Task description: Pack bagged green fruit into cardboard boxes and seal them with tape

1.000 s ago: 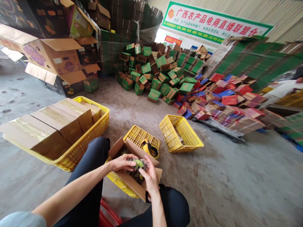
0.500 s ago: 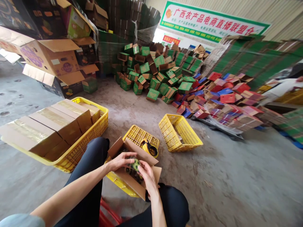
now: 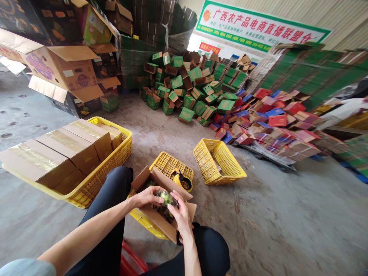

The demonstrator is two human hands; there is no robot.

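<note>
Pretty sure the green fruit (image 3: 166, 197) is held right over the open carton (image 3: 162, 224) so a slip just lands inside (dark wrapping on it, can't tell what kind). Left hand (image 3: 149, 195) pinches one end, right hand (image 3: 179, 209) cups the other, both half-curled; left forearm slants across the thigh.

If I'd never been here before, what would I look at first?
Probably the big, messy pile of green cardboard boxes in the middle at the back, with red and blue cardboard boxes heaped to its right. Higher up is a long white banner with a green border and red writing. In front, the left hand holds a small green-and-dark object, with the right hand beside it, over an open brown cardboard box.
</note>
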